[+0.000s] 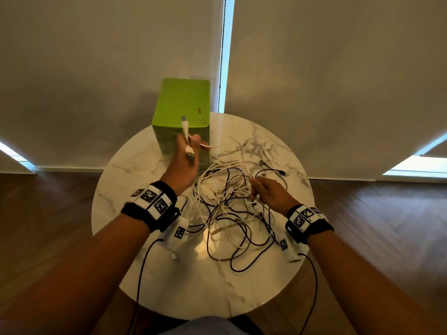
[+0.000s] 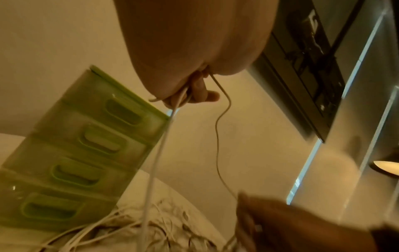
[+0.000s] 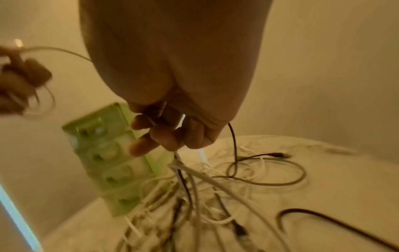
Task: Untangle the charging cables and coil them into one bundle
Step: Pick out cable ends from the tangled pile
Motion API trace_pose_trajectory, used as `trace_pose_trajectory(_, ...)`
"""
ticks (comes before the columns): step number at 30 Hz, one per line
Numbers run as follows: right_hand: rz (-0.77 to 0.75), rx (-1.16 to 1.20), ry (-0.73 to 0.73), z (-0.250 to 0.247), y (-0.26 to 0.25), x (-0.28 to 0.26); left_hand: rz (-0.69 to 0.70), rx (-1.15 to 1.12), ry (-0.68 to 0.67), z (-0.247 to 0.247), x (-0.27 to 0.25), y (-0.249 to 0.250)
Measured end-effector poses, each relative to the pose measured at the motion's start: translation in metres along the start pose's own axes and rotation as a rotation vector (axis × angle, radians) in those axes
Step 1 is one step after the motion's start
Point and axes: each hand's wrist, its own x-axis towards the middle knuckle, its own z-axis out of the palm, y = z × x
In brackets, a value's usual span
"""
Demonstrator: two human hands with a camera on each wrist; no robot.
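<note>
My left hand [image 1: 185, 163] grips a white cable [image 1: 185, 131]; right hand [image 1: 271, 193] pinches thin strands of the black-and-white tangle [image 1: 232, 213] on the round marble desk [image 1: 266, 281].

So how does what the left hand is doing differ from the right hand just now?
The left hand is raised near the green drawer box, gripping white cable ends. The right hand sits lower over the tangle, pinching strands that run down into it. Both grip cable.

A round marble bench [image 1: 254, 286] carries a green drawer box [image 1: 181, 105] at 11 o'clock and a tangle of white and black cables [image 1: 232, 213] spread across its middle.
</note>
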Motion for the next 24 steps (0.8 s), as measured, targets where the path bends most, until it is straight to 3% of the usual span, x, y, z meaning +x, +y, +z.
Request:
trace_pose_trajectory(4, -0.050, 0.152, -0.053, 0.001, -0.028, -0.001, -0.029, -0.080, -0.148, 0.034, -0.014, -0.013)
trace_pose_trajectory(8, -0.127, 0.063, -0.120, -0.006, -0.037, -0.012, -0.022, -0.031, -0.165, 0.050, -0.022, -0.023)
trace_pose_trajectory(12, -0.141, -0.022, -0.106, -0.013, -0.045, -0.021, 0.009, -0.052, -0.252, 0.057, -0.028, 0.000)
trace_pose_trajectory(17, -0.259, -0.068, 0.015, -0.008, -0.049, -0.030, 0.026, -0.013, -0.127, 0.071, -0.020, 0.002)
trace_pose_trajectory(19, -0.260, -0.043, 0.089, -0.003, -0.047, -0.033, -0.029, -0.019, -0.159, 0.071, -0.021, -0.005)
trace_pose_trajectory(21, -0.241, -0.011, 0.056, 0.002, -0.047, -0.036, -0.092, -0.066, -0.234, 0.071, -0.027, -0.006)
trace_pose_trajectory(24, -0.247, 0.040, -0.046, 0.008, -0.044, -0.036, -0.062, -0.189, -0.270, 0.070, -0.032, 0.004)
